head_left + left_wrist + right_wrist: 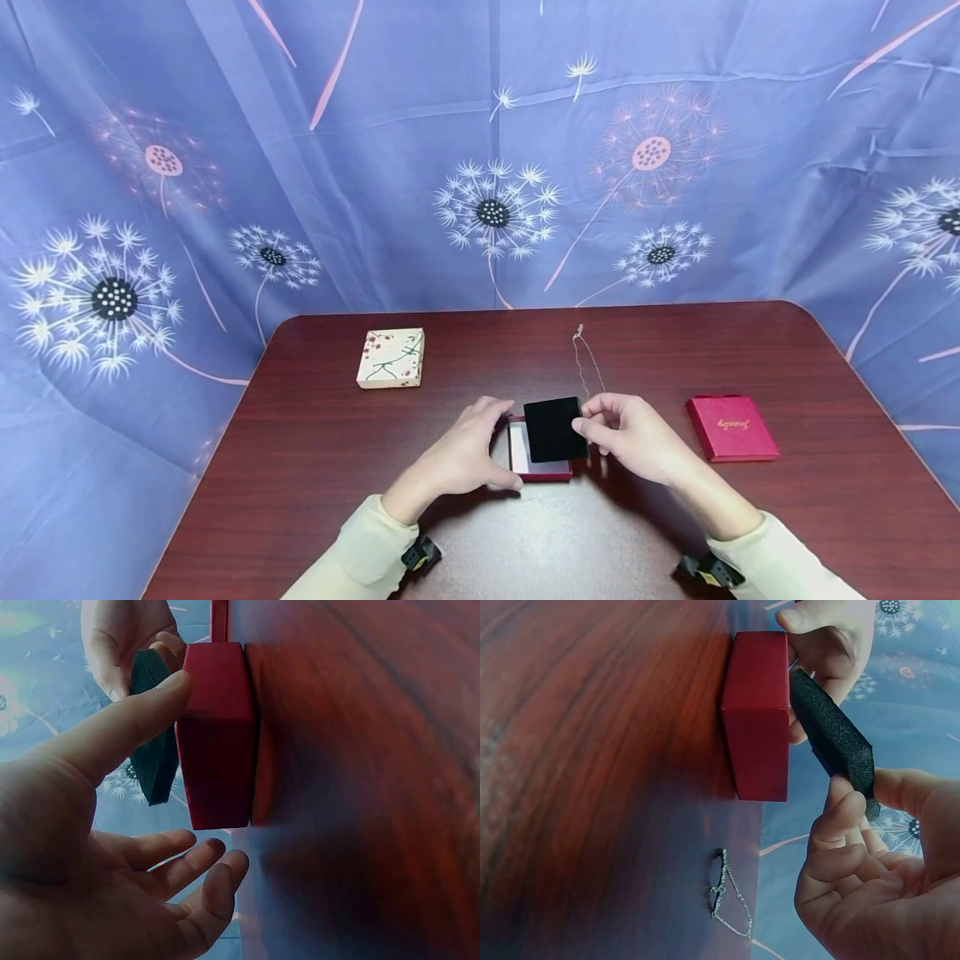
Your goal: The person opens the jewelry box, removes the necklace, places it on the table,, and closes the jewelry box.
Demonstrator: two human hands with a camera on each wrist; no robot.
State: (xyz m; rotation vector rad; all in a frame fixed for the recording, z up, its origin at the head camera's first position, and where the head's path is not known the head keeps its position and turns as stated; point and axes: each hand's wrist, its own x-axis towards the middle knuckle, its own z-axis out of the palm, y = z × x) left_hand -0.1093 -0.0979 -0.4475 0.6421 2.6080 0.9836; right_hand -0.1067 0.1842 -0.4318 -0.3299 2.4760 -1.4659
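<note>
A thin, square black pad with a soft, matte face (553,429) sits tilted over a small, open red box with a pale interior (546,477) on the dark reddish wood-grain counter (300,500). The pad has no clearly longer axis; its broad face points up, its left edge lies low by the box's rim, its right edge is raised, and it is turned slightly against the box. The right hand (637,437) pinches that raised edge between thumb and fingers; the left hand (465,450) is spread around the box's left end.
</note>
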